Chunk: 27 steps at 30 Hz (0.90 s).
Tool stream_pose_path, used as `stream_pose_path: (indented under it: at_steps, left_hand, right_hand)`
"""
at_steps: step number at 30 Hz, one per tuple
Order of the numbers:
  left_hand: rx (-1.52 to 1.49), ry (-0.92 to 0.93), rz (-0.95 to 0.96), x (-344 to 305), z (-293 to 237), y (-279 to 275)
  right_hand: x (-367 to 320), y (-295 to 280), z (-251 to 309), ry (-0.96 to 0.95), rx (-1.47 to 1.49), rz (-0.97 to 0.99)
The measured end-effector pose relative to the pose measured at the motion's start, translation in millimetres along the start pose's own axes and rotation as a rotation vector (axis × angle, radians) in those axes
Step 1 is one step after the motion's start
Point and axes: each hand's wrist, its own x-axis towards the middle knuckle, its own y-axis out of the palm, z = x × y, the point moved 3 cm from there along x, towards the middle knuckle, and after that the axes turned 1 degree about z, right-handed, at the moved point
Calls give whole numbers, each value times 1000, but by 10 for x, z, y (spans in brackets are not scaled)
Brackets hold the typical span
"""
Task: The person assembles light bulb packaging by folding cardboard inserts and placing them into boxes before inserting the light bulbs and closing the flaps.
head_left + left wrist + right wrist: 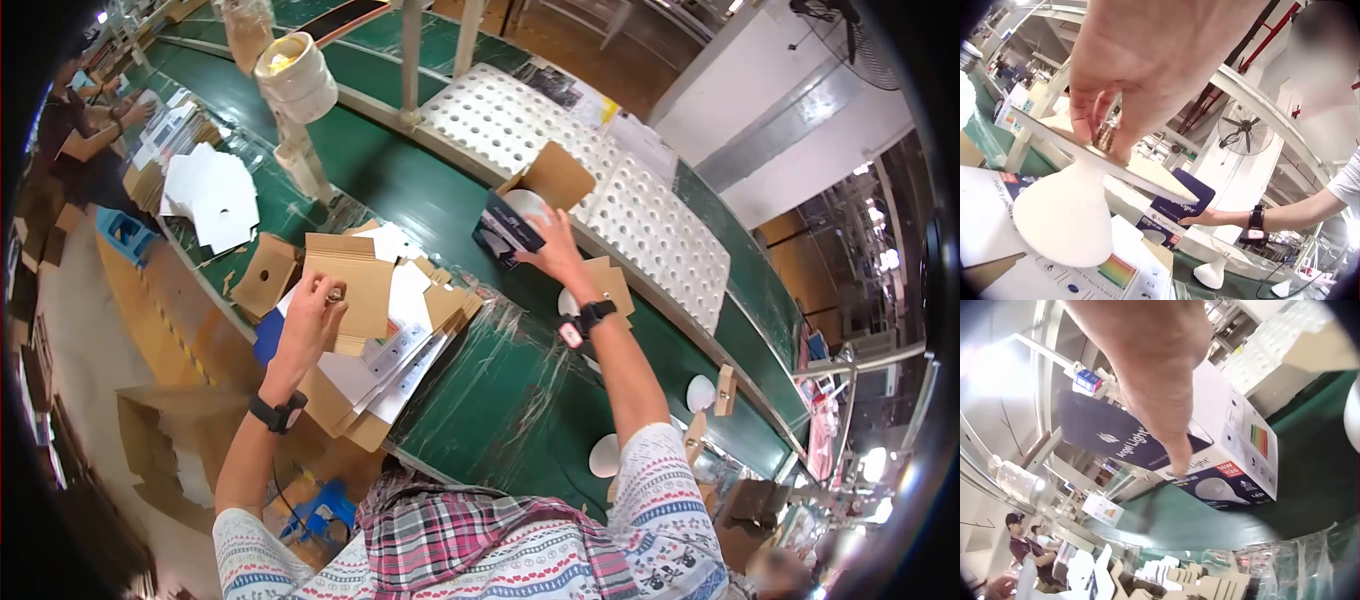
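Left hand [312,318] pinches bulb [1063,212] by its base, above card [1154,177], bulb hanging below | right hand [556,252] on box [1238,428], grip: can't tell | I judge: card-fitting | next, I'd want card seated, neck steady

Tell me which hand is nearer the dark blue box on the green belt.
Right. The right hand touches the box; the left hand is apart from it, off to the person's left, pinching a bulb by its metal base.
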Motion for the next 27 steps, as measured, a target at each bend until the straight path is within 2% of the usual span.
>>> stream_pose_path:
  at_steps: [1, 8, 9, 12, 13, 15, 18, 20, 22, 26, 27]
  left_hand:
    - [-2, -4, 19, 18, 31, -12]
    - [90, 42, 35, 223, 27, -13]
    - [113, 58, 48, 249, -54, -31]
    - [198, 119, 31, 396, -330, -151]
    - [226, 110, 7, 505, -468, -227]
    - [219, 182, -78, 740, -887, -396]
    - [238, 329, -142, 1406, -1103, -494]
    - [221, 436, -175, 1975, -1121, -364]
    - [265, 449, -148, 2546, -1141, -126]
    - [251, 532, -78, 3653, -730, 590]
    - [264, 505, -54, 3855, -606, 774]
  right_hand:
    - [-10, -144, 86, 56, -103, 87]
    - [-701, -980, 136, 211, 187, -153]
    - [-824, -1051, 108, 236, 209, -202]
    - [-1205, -1056, -58, 352, 295, -145]
    - [-1308, -1031, -84, 348, 284, -188]
    - [-1445, -968, -143, 382, 349, -145]
    - [-1469, -909, -164, 406, 434, -151]
    - [-1444, -879, -191, 420, 461, -159]
    - [-1385, -845, -230, 442, 467, -154]
    - [-1297, -863, -170, 502, 450, -187]
    - [-1289, -861, -164, 538, 435, -120]
